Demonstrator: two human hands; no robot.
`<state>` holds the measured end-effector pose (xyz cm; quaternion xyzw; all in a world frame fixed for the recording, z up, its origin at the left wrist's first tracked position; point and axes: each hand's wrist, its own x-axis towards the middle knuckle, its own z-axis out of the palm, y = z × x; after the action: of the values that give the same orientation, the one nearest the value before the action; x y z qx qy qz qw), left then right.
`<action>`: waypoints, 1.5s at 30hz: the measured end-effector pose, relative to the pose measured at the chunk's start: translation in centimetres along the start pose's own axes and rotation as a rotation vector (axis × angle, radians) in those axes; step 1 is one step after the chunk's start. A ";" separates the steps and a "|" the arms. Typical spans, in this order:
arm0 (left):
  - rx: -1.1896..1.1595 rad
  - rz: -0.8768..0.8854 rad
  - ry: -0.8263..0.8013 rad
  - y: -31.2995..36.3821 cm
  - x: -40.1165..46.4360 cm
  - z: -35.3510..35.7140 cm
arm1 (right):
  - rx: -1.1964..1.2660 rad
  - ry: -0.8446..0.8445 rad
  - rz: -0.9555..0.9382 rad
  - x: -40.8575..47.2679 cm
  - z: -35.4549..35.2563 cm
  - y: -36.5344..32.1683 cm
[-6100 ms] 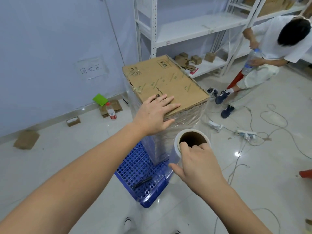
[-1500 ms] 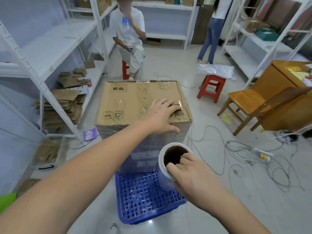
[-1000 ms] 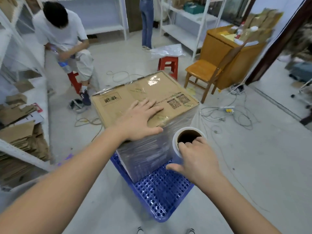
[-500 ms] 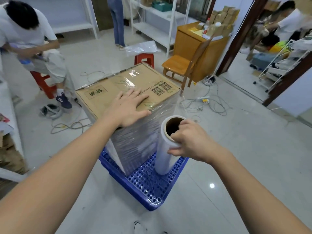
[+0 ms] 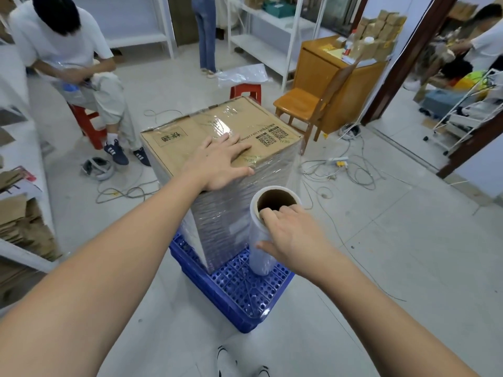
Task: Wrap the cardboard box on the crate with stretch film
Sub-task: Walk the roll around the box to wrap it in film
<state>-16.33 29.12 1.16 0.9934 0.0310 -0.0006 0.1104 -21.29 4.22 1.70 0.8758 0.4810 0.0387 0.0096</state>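
Left hand [image 5: 220, 161] lying flat, fingers spread, on box [image 5: 190, 137]; right hand [image 5: 291, 235] gripping film roll [image 5: 258, 240] (fingers hooking into core); box sides looking film-wrapped.

A tall brown cardboard box [image 5: 217, 131] with printed QR codes stands upright on a blue perforated plastic crate [image 5: 239, 292], its sides covered in clear stretch film. A white roll of stretch film [image 5: 258, 246] with a brown cardboard core stands upright beside the box's near corner, over the crate.
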 end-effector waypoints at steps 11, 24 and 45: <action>-0.001 0.030 0.040 -0.2 0.0 0.3 | 0.077 -0.024 0.264 0.7 -0.3 -2.9; -0.045 0.135 0.092 -0.9 0.9 1.3 | -0.175 0.373 0.751 3.7 3.6 -6.2; -0.059 0.151 0.107 -0.3 0.2 1.1 | 0.094 0.327 0.220 1.9 1.5 -10.6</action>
<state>-16.18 29.15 0.07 0.9878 -0.0381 0.0616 0.1376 -29.09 11.56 -0.27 0.9046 0.3789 0.1585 -0.1140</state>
